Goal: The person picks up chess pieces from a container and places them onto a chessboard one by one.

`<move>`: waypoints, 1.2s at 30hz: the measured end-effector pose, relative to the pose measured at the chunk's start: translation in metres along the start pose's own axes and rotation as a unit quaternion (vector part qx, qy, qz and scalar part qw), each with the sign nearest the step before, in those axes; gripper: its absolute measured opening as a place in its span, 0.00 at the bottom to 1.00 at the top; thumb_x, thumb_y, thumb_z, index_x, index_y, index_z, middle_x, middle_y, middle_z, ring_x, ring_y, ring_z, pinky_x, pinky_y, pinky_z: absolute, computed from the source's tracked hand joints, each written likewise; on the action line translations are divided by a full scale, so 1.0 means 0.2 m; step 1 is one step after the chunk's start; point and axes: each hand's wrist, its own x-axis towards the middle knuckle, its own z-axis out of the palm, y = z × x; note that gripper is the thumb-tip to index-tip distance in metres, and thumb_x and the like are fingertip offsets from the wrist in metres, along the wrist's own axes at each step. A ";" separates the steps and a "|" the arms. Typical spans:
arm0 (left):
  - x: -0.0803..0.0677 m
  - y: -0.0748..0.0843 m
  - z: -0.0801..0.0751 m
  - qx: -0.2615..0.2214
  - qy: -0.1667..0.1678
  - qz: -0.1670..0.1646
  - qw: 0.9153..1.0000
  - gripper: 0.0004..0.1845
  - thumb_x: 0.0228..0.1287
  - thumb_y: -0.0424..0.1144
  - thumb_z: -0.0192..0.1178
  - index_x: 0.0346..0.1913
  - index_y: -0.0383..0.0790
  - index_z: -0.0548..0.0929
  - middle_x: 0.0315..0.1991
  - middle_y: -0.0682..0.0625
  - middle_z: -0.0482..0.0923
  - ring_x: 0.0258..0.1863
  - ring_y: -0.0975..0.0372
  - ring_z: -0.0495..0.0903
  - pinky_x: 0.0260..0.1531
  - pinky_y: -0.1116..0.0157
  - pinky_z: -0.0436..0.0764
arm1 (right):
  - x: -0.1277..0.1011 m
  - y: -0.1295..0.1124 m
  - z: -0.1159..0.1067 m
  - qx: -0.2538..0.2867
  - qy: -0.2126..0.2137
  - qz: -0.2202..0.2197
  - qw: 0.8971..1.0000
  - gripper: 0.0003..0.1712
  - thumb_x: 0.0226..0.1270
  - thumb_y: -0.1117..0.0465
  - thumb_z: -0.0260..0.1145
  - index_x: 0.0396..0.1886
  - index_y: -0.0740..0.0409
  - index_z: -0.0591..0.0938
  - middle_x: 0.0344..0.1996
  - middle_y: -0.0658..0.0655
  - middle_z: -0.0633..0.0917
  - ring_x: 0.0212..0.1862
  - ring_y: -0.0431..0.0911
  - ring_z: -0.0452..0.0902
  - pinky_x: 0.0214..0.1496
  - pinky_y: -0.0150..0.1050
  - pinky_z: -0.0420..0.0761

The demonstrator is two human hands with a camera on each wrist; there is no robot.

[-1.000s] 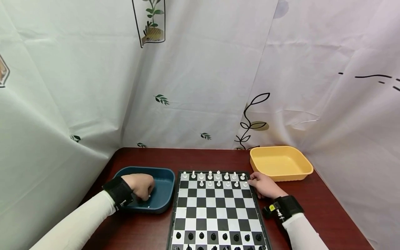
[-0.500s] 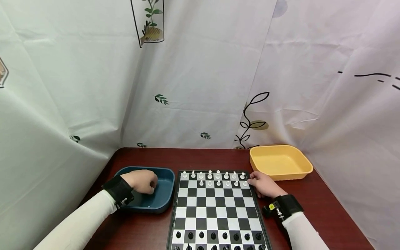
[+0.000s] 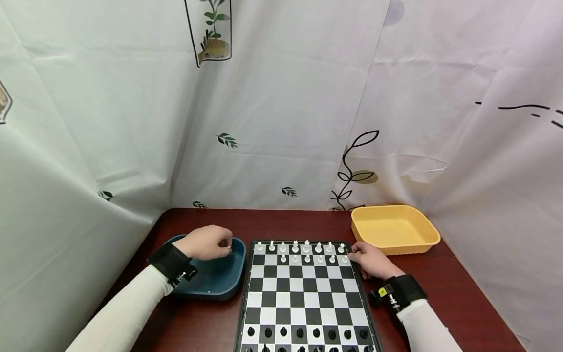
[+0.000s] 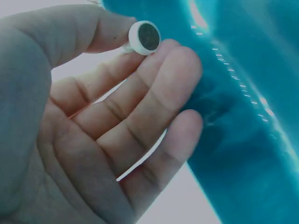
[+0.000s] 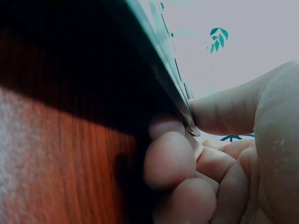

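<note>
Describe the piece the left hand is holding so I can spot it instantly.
Left of the black-and-white chessboard sits a dark blue plastic tray. Above it, the left hand pinches a small white chess piece, its round dark-centred base visible. Unlike the other white pieces, it is off the board.

The left hand [image 3: 206, 242] hovered left of the chessboard [image 3: 303, 293], thumb and forefinger pinched together, the other fingers [image 4: 154, 116] loosely curled, its white-sleeved forearm angled in from the lower left. The right hand [image 3: 373, 260] gripped the chessboard's far right corner, thumb above the edge and fingers curled beneath, wrist strapped in black.
</note>
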 end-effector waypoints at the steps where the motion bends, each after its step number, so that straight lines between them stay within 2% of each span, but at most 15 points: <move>1: 0.01 0.01 0.00 -0.001 0.011 0.003 1.000 0.09 0.73 0.37 0.70 0.35 0.55 0.85 0.27 0.61 0.76 0.27 0.67 0.74 0.28 0.64 0.75 | 0.00 0.00 0.00 0.000 0.000 -0.001 1.000 0.09 0.81 0.58 0.67 0.48 0.61 0.79 0.16 0.56 0.77 0.15 0.50 0.76 0.21 0.44 0.76; 9: 0.08 0.08 -0.02 -0.007 0.076 0.031 0.997 0.05 0.75 0.40 0.73 0.41 0.56 0.89 0.32 0.64 0.81 0.29 0.68 0.76 0.32 0.64 0.78 | -0.01 -0.01 0.00 -0.003 0.002 0.003 1.000 0.08 0.82 0.60 0.66 0.48 0.61 0.79 0.15 0.56 0.77 0.15 0.50 0.76 0.22 0.44 0.76; 14: 0.14 0.15 -0.02 -0.001 0.086 0.062 0.994 0.04 0.74 0.41 0.75 0.41 0.57 0.91 0.36 0.64 0.84 0.32 0.70 0.77 0.36 0.64 0.81 | -0.01 -0.01 0.00 -0.003 0.002 0.001 1.000 0.08 0.82 0.60 0.66 0.48 0.61 0.80 0.16 0.56 0.77 0.15 0.49 0.76 0.21 0.44 0.76; 19: 0.20 0.22 -0.01 0.009 0.089 0.077 0.993 0.04 0.73 0.41 0.76 0.41 0.56 0.92 0.37 0.63 0.84 0.34 0.69 0.78 0.38 0.64 0.82 | -0.01 -0.01 0.00 -0.003 0.003 0.000 1.000 0.09 0.82 0.59 0.66 0.49 0.61 0.79 0.16 0.56 0.77 0.15 0.50 0.76 0.22 0.44 0.76; 24: 0.25 0.29 0.00 0.016 0.080 0.095 0.992 0.02 0.72 0.41 0.77 0.42 0.51 0.93 0.37 0.61 0.84 0.34 0.69 0.79 0.39 0.64 0.83 | -0.01 -0.01 0.00 -0.002 0.003 -0.002 1.000 0.10 0.82 0.58 0.66 0.49 0.62 0.79 0.16 0.56 0.77 0.16 0.50 0.76 0.22 0.45 0.76; 28: 0.30 0.35 0.03 0.022 0.065 0.091 0.993 0.02 0.72 0.40 0.76 0.43 0.49 0.93 0.37 0.60 0.84 0.35 0.67 0.80 0.39 0.63 0.83 | -0.01 -0.01 0.00 0.000 0.004 -0.001 1.000 0.10 0.82 0.59 0.66 0.49 0.62 0.79 0.16 0.56 0.77 0.15 0.50 0.76 0.22 0.45 0.76; 36: 0.37 0.40 0.09 0.017 0.022 0.090 0.996 0.04 0.71 0.34 0.73 0.40 0.50 0.93 0.36 0.61 0.85 0.35 0.67 0.80 0.39 0.61 0.83 | -0.01 -0.01 0.00 0.001 0.002 0.002 1.000 0.08 0.81 0.60 0.66 0.47 0.61 0.79 0.15 0.56 0.77 0.15 0.49 0.76 0.21 0.44 0.75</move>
